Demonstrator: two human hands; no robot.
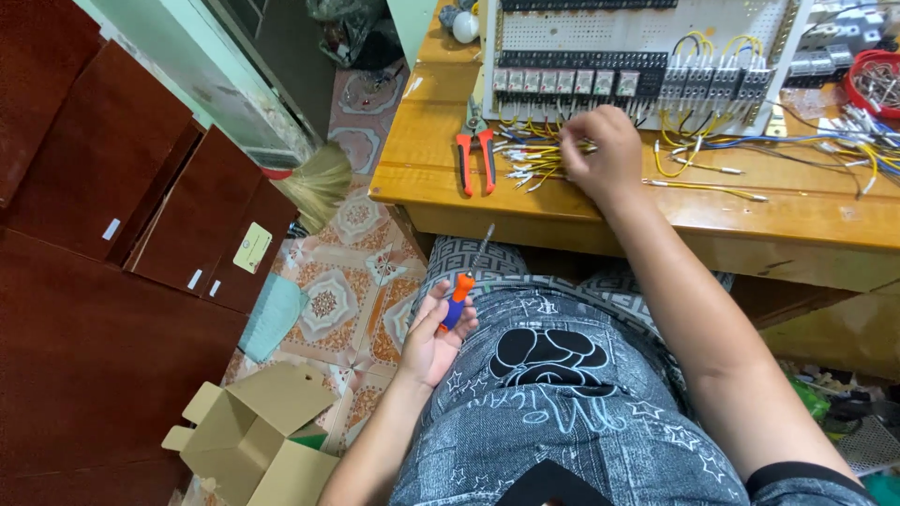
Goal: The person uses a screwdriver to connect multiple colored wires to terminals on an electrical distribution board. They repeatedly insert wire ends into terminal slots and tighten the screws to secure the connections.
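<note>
The left hand rests low over the lap, palm up, and its fingers are curled loosely around a small screwdriver with an orange and blue handle. The shaft of the tool points up and away from the palm, toward the edge of the wooden table, so its long axis runs from the lap to the table. The right hand is stretched forward onto the table and lies on a bundle of yellow wires just below the white panel with rows of grey terminal blocks. Its fingers are bent down into the wires and seem to pinch one or two of them, but the back of the hand hides the fingertips, so I cannot tell for sure. The wires lie directly under this grip and spread to its left; the red-handled pliers lie further to that side. The right hand is clearly nearer to the wires, the screwdriver hand is well apart from them
</note>
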